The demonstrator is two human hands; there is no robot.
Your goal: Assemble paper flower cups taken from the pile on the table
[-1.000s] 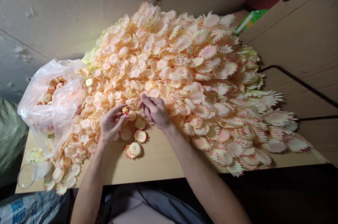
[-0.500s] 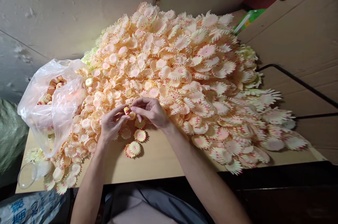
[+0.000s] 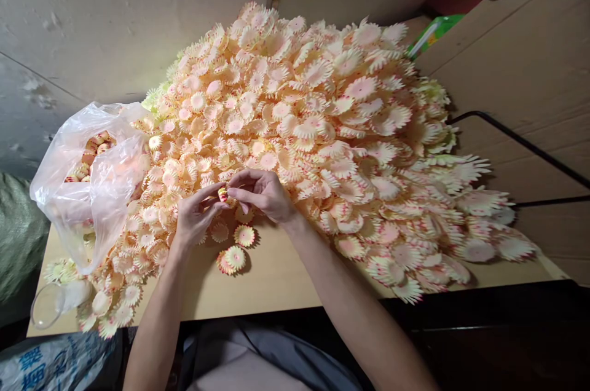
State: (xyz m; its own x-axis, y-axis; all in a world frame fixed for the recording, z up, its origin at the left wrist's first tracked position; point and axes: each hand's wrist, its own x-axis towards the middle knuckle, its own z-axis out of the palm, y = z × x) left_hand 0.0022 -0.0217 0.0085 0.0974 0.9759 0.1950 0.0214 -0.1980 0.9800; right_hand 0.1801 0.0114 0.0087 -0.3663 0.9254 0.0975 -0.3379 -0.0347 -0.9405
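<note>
A small yellow and red rolled piece (image 3: pixel 223 194) is pinched between both hands near the table's middle. My left hand (image 3: pixel 196 214) grips it from the left with thumb and fingertips. From the right, my right hand (image 3: pixel 266 195) closes its thumb and forefinger on the same piece. Just below the hands, a few scalloped discs (image 3: pixel 244 235) lie on the tabletop. A large heap of pale pink and cream petal discs (image 3: pixel 286 111) spreads behind and beside the hands.
At the left, a clear plastic bag (image 3: pixel 108 200) holds small rolled pieces (image 3: pixel 99 144). A clear cup (image 3: pixel 48 305) lies at the table's (image 3: pixel 258 283) front left corner. Cardboard (image 3: pixel 520 77) and a black bar (image 3: pixel 530 139) stand at the right.
The small rolled piece has turned slightly between my fingertips and moved a little to the right. Both hands stay almost where they were.
</note>
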